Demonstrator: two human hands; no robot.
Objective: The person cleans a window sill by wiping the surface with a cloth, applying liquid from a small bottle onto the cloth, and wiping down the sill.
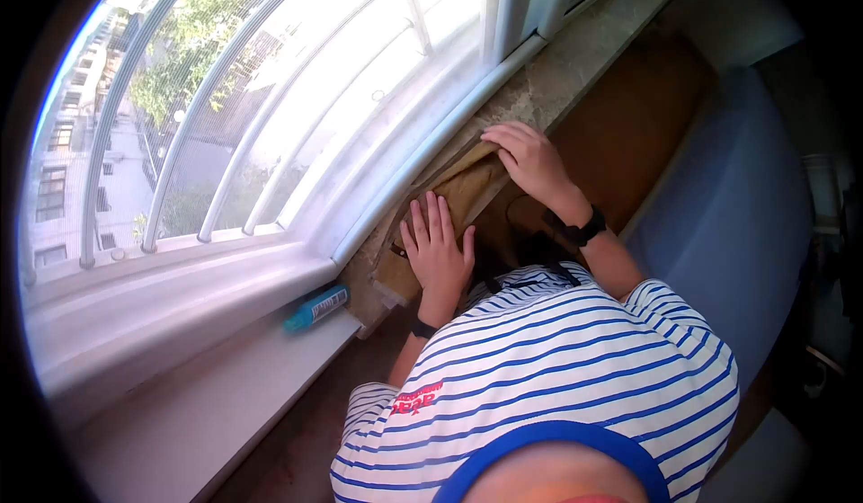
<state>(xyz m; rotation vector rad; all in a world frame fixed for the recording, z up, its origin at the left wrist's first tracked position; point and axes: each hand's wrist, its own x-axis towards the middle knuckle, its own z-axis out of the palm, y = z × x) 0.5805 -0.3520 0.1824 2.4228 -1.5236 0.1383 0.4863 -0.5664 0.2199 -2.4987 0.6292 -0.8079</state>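
Observation:
A tan, cloth-like piece lies along the stone window sill. My left hand rests flat on its lower part, with the fingers spread and pointing toward the window. At the upper end, my right hand has its fingers bent over the edge of the piece, which is folded up a little there. The fingertips touch the sill side, and the thumb is partly hidden. Both wrists wear dark bands.
A teal tube lies on the white ledge at the lower left. The barred window runs along the left. Beyond my right arm are a brown surface and a blue-grey surface.

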